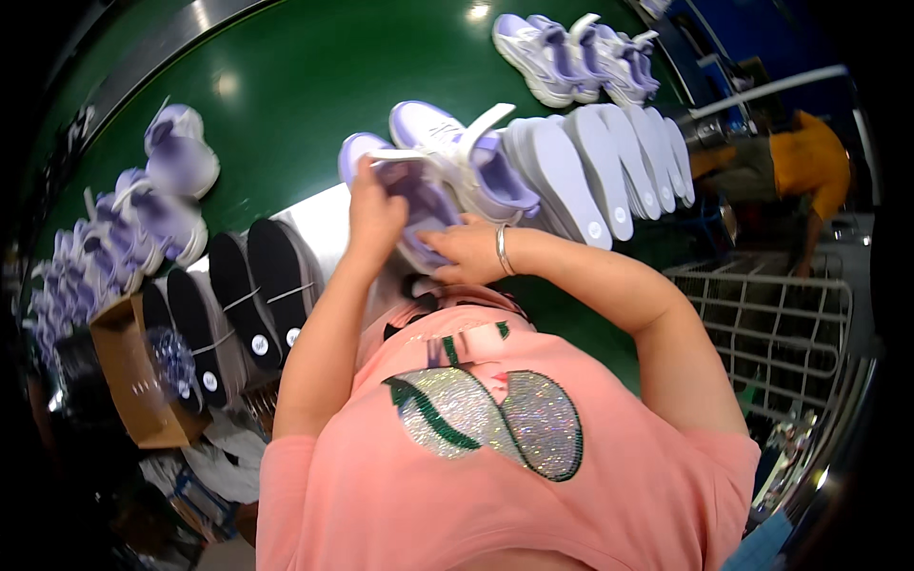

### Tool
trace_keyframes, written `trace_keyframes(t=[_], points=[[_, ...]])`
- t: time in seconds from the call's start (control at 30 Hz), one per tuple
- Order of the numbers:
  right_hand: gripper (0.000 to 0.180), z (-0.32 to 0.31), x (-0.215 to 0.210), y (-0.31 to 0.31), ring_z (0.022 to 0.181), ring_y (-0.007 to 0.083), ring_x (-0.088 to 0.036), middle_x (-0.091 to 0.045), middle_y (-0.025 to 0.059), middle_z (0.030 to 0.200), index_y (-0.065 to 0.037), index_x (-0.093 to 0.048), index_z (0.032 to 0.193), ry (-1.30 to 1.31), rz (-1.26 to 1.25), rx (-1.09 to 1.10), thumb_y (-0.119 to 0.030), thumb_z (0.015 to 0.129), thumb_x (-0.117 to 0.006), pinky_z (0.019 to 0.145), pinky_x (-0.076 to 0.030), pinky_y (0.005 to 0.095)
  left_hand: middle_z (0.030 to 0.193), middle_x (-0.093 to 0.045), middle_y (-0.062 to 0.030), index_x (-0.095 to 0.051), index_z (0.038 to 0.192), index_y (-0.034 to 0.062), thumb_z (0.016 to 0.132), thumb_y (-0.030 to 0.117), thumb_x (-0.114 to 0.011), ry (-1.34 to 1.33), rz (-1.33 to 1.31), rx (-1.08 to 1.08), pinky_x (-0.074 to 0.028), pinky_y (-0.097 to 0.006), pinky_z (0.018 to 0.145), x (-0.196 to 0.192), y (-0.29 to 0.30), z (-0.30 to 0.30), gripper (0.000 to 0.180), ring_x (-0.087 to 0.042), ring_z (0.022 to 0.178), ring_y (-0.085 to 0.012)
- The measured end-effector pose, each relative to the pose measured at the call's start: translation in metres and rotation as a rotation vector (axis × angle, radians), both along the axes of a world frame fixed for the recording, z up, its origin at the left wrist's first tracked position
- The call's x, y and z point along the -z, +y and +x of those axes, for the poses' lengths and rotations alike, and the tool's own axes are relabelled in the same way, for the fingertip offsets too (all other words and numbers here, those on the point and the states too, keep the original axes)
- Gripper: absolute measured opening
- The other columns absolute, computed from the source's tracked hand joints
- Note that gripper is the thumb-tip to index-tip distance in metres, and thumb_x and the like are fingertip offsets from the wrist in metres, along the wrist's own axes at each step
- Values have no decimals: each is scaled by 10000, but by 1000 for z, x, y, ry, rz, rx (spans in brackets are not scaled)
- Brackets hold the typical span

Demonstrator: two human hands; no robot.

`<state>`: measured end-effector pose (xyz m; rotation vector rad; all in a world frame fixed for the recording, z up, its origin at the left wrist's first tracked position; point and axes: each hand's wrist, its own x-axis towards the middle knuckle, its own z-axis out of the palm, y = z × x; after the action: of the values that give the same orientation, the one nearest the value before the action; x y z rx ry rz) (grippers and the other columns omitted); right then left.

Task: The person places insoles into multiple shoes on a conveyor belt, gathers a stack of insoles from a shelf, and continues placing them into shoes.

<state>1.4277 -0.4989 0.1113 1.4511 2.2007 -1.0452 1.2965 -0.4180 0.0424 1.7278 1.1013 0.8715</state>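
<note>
A white and lavender sneaker [430,198] is between my hands, its opening facing up and its toe pointing away from me. My left hand [374,217] grips its left side, thumb near the white strap. On the heel end rests my right hand [468,251], a silver bangle at the wrist, its fingers bent at the shoe's opening; the fingertips are partly hidden inside. Touching this shoe on the right is a matching sneaker [440,135] with its white strap raised. Just right of that, a row of pale lavender insoles [564,171] leans in overlapping stacks.
Bundled black insoles [238,295] stand at the left, beside an open cardboard box [133,381]. More sneakers line the green table [286,86] at far left and far right [552,62]. A wire cart [771,324] and a person in orange [809,162] are on the right.
</note>
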Motion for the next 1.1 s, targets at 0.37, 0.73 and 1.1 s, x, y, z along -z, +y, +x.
trace_keyframes(t=[0.37, 0.73, 1.1], points=[[482, 232, 12, -64, 906, 298, -539, -551, 174, 1002, -28, -515, 1002, -462, 499, 1044, -380, 690, -622, 781, -432, 345, 1169, -407, -187, -304, 1202, -29, 695, 127, -628, -15, 483, 235, -312, -368, 904, -85, -29, 49, 622, -378, 1082, -316], [388, 235, -5, -85, 745, 245, -573, -600, 116, 798, -44, -553, 867, -372, 751, 1120, -364, 663, -638, 660, -436, 338, 796, -561, -211, -487, 883, -19, 741, 147, -546, 175, 370, 140, -410, -429, 655, -23, -5, 114, 226, -542, 729, -361], [229, 112, -15, -26, 629, 275, -583, -557, 168, 793, -33, -616, 814, -12, 82, 494, -211, 687, -547, 629, -472, 360, 754, -575, -233, -503, 864, -20, 774, 211, -513, 144, -28, 166, -427, -433, 677, -26, 0, 106, 248, -555, 749, -391]])
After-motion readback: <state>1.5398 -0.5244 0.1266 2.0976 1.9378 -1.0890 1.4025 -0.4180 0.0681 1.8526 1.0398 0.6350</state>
